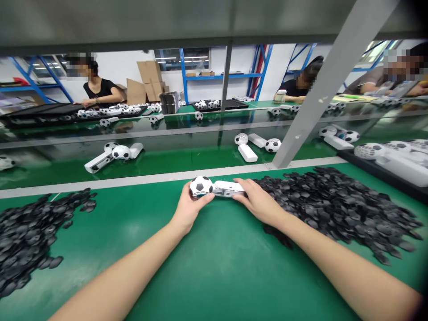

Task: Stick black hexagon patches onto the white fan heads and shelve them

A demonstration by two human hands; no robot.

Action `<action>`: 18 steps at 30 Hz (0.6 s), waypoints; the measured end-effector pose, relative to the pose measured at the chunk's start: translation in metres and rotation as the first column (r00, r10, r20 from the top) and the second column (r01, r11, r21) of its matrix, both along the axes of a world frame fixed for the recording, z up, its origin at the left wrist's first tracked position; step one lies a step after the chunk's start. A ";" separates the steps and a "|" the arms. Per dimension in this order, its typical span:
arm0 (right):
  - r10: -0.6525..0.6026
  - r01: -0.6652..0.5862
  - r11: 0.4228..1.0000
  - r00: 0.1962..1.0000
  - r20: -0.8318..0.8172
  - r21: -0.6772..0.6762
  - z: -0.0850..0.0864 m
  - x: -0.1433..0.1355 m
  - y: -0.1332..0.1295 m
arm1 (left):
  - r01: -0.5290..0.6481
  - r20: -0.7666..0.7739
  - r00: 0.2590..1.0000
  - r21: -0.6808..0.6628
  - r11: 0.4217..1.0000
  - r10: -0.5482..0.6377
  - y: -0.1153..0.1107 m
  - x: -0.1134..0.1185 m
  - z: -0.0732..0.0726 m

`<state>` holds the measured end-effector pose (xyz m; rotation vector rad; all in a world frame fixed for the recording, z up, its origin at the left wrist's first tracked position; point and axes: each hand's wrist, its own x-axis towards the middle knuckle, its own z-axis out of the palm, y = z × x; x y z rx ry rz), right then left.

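Just above the green worktop I hold a white plastic device with a black-and-white football-patterned head (201, 185) and a white handle (228, 188). My left hand (189, 205) is closed around the football head, its thumb along the lower edge near the joint. At the other end, my right hand (256, 198) grips the handle's tip between thumb and fingers. The handle's near side shows some inner parts, too small to make out. Beside my right hand lies a wide heap of black plastic patches (331, 205). Another pile of black patches (30, 232) spreads at the left.
Beyond a pale rail (150, 178), a green belt (180, 156) carries several football devices (121, 153). A grey post (310, 89) slants up at the right. A black tray (384, 174) with white devices stands beside it. Co-workers (103, 91) sit across the line.
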<state>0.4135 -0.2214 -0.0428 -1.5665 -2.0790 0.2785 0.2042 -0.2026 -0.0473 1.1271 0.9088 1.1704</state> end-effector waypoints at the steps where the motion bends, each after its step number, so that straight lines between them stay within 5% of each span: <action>1: 0.012 -0.019 0.995 0.997 -0.075 -0.099 0.004 0.001 0.006 | -0.009 0.040 0.999 -0.036 0.999 0.010 0.000 0.000 0.001; 5: -0.111 -0.005 0.905 0.962 -0.248 -0.424 0.018 -0.002 0.040 | -0.063 0.113 0.990 -0.155 0.986 0.081 -0.001 0.000 0.004; 12: -0.275 0.222 0.930 0.949 -0.154 -0.295 0.027 -0.036 0.120 | -0.036 -0.028 0.999 -0.102 0.994 0.033 -0.001 -0.006 0.002; 15: -0.302 0.288 0.944 0.951 -0.070 -0.163 0.032 -0.036 0.131 | -0.074 -0.271 0.958 0.081 0.994 0.093 0.027 -0.031 0.005; 18: -0.262 0.260 0.962 0.965 -0.012 -0.086 0.037 -0.021 0.116 | -0.107 -0.593 0.724 0.409 0.906 0.352 0.077 -0.078 0.018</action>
